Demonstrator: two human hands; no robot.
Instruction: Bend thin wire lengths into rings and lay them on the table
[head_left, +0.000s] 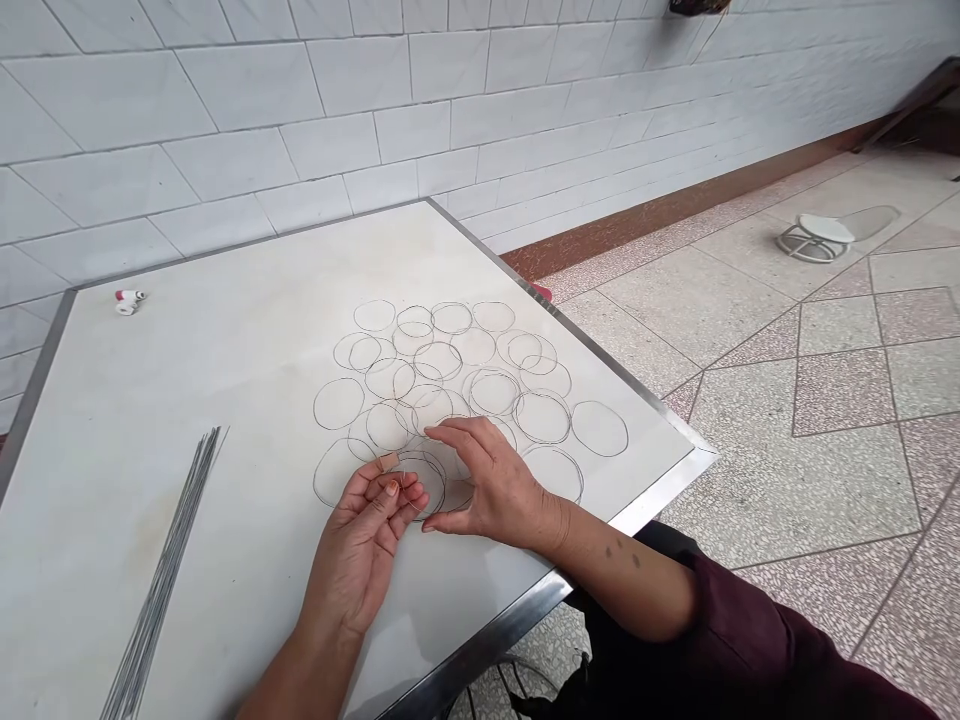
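Note:
My left hand (371, 535) is closed, palm up, its thumb pressing a thin wire against the fingers near the table's front edge. A small tan wrap (388, 461) shows on one of its fingertips. Just to the right, my right hand (495, 485) has its thumb and fingers spread in a wide curve, holding nothing. Beneath and beyond both hands lie several thin wire rings (437, 360), many overlapping. A bundle of straight wires (166, 575) lies on the left part of the table.
The white table (247, 400) has a metal rim. Small white-and-red items (129, 301) sit near its far left corner. A tiled wall (247, 90) stands behind. On the floor at right is a low white stool (823, 229).

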